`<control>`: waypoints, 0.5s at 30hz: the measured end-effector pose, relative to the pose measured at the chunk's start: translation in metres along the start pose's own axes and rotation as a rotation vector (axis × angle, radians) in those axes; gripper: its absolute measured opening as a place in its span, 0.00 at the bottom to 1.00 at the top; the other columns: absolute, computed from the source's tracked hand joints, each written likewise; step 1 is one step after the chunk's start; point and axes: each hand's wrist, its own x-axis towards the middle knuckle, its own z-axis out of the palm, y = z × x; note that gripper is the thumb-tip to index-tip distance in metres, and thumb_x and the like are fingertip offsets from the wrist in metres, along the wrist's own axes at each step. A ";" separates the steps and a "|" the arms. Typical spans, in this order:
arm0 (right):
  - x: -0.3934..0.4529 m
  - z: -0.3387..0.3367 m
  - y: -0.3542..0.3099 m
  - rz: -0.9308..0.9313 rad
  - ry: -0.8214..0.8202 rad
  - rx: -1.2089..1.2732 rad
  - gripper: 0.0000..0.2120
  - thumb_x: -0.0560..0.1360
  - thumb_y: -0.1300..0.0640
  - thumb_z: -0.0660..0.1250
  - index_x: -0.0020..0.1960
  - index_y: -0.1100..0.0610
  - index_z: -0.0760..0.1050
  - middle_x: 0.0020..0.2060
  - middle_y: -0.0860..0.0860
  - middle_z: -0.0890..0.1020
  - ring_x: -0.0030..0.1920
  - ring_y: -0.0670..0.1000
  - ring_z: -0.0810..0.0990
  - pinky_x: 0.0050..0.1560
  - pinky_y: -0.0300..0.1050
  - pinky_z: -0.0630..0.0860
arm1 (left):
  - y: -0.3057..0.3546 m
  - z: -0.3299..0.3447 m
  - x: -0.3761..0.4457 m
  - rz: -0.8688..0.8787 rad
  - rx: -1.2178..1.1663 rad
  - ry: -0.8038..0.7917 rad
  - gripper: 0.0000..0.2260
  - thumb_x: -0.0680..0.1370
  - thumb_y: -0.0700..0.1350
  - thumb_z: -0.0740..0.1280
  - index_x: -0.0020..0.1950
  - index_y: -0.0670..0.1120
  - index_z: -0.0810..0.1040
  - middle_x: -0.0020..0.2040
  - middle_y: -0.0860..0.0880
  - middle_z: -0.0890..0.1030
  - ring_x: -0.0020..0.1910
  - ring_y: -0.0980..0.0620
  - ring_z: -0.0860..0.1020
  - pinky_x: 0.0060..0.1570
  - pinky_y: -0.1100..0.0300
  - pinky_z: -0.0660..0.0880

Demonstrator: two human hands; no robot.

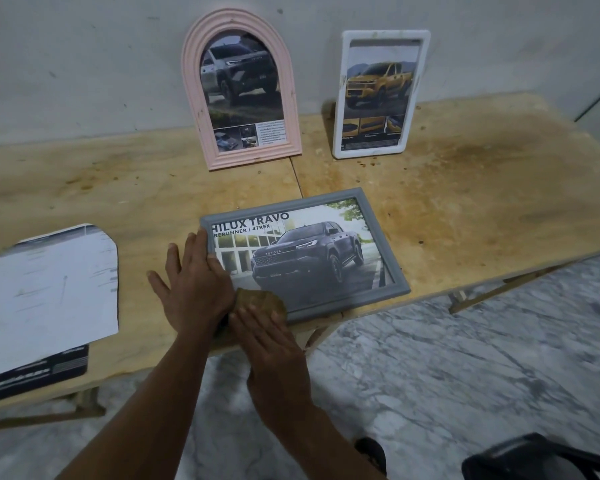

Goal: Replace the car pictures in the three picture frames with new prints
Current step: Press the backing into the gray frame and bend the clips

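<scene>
A grey picture frame (388,271) lies flat near the table's front edge, showing a dark pickup print. My left hand (191,282) lies flat, fingers spread, on the frame's left edge. My right hand (271,337) presses a brownish cloth (260,299) onto the frame's lower left corner. A pink arched frame (291,109) with a grey truck print leans against the wall. Beside it leans a white frame (413,109) with a yellow truck print.
Loose prints (45,289) lie face down in a stack on the left of the stained wooden table (482,188). The table's front edge runs just under my hands, with marble floor (465,358) below. A dark object (541,459) sits at the bottom right.
</scene>
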 end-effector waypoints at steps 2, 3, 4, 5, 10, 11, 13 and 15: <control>0.000 0.003 -0.003 0.000 -0.007 0.015 0.30 0.65 0.68 0.56 0.65 0.58 0.77 0.63 0.51 0.79 0.68 0.49 0.74 0.72 0.46 0.64 | -0.002 0.000 0.000 0.005 0.001 -0.006 0.22 0.82 0.47 0.54 0.76 0.56 0.60 0.76 0.55 0.64 0.78 0.47 0.55 0.73 0.34 0.45; 0.000 0.003 -0.003 -0.005 -0.006 0.021 0.30 0.65 0.69 0.56 0.65 0.58 0.77 0.63 0.51 0.80 0.68 0.49 0.74 0.72 0.46 0.64 | -0.003 0.000 0.001 0.006 0.002 -0.009 0.22 0.82 0.47 0.54 0.76 0.56 0.60 0.77 0.55 0.64 0.78 0.47 0.54 0.73 0.34 0.45; 0.001 0.002 -0.001 -0.019 -0.006 0.024 0.29 0.65 0.69 0.56 0.64 0.58 0.78 0.63 0.51 0.80 0.67 0.49 0.74 0.72 0.46 0.64 | -0.003 0.000 0.001 0.007 0.003 -0.014 0.22 0.82 0.48 0.54 0.76 0.57 0.60 0.77 0.55 0.63 0.78 0.48 0.54 0.73 0.34 0.44; 0.001 0.000 0.000 -0.039 -0.006 0.023 0.29 0.66 0.69 0.56 0.64 0.58 0.78 0.62 0.51 0.80 0.67 0.49 0.74 0.71 0.45 0.65 | -0.003 0.000 0.002 0.008 0.000 -0.022 0.22 0.82 0.48 0.54 0.76 0.56 0.60 0.77 0.55 0.63 0.78 0.48 0.54 0.73 0.34 0.44; 0.005 -0.005 0.006 -0.077 -0.017 0.024 0.30 0.64 0.68 0.56 0.64 0.56 0.78 0.63 0.49 0.80 0.67 0.46 0.74 0.71 0.43 0.64 | -0.013 -0.010 0.025 0.124 -0.074 -0.079 0.17 0.82 0.53 0.51 0.69 0.52 0.67 0.69 0.49 0.71 0.71 0.45 0.65 0.70 0.35 0.55; 0.004 -0.005 0.006 -0.079 -0.022 0.025 0.30 0.64 0.67 0.57 0.64 0.55 0.78 0.63 0.48 0.79 0.67 0.46 0.73 0.71 0.43 0.65 | -0.016 -0.014 0.034 0.186 -0.084 -0.112 0.19 0.82 0.55 0.49 0.69 0.51 0.66 0.69 0.47 0.71 0.70 0.45 0.67 0.69 0.36 0.58; 0.003 -0.005 0.008 -0.099 -0.038 0.020 0.30 0.64 0.67 0.58 0.64 0.54 0.78 0.64 0.47 0.78 0.68 0.45 0.72 0.70 0.45 0.66 | -0.023 -0.020 0.053 0.303 -0.056 -0.203 0.25 0.81 0.58 0.45 0.76 0.52 0.61 0.76 0.48 0.64 0.75 0.46 0.62 0.72 0.37 0.55; 0.003 -0.004 0.013 -0.119 -0.044 0.018 0.29 0.65 0.66 0.60 0.65 0.53 0.78 0.65 0.46 0.78 0.69 0.44 0.71 0.69 0.47 0.67 | -0.029 -0.023 0.070 0.404 0.047 -0.311 0.28 0.80 0.60 0.41 0.80 0.55 0.53 0.80 0.54 0.54 0.79 0.51 0.53 0.75 0.39 0.49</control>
